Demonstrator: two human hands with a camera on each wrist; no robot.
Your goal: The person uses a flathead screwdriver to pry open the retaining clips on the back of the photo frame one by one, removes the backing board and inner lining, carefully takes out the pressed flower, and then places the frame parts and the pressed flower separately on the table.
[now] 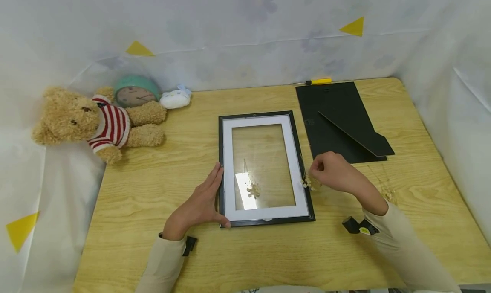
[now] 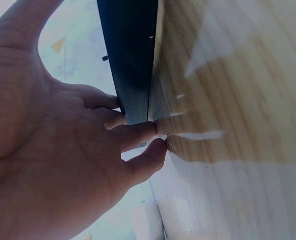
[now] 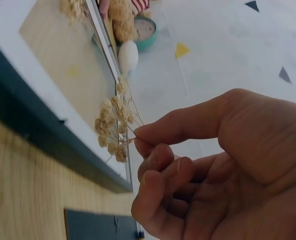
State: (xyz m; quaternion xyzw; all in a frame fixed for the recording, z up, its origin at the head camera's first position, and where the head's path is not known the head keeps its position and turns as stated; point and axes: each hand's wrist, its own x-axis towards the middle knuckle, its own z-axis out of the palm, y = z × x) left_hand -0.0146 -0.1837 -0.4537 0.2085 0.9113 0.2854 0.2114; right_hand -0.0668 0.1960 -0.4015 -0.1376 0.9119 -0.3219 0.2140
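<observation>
A black picture frame (image 1: 266, 223) with a white inner mat (image 1: 227, 169) lies on the table, and wood grain shows through its clear middle. One small dried-flower sprig (image 1: 253, 191) lies within the mat's opening, towards the lower left. My left hand (image 1: 195, 207) rests against the frame's left side, fingers extended along the edge and thumb at the lower-left corner. Over by the right side, my right hand (image 1: 339, 173) pinches another dried-flower sprig (image 3: 112, 120) between thumb and index finger. Its pale blossoms hang by the frame's right edge. Further sprigs (image 1: 388, 194) lie on the table, partly behind the right forearm.
A black backing board (image 1: 326, 101) with a raised stand leg (image 1: 364, 135) lies at the right. Behind it is a yellow-handled screwdriver (image 1: 320, 82). At the back left are a teddy bear (image 1: 76, 118), a green clock (image 1: 136, 90) and a small white plush (image 1: 175, 99).
</observation>
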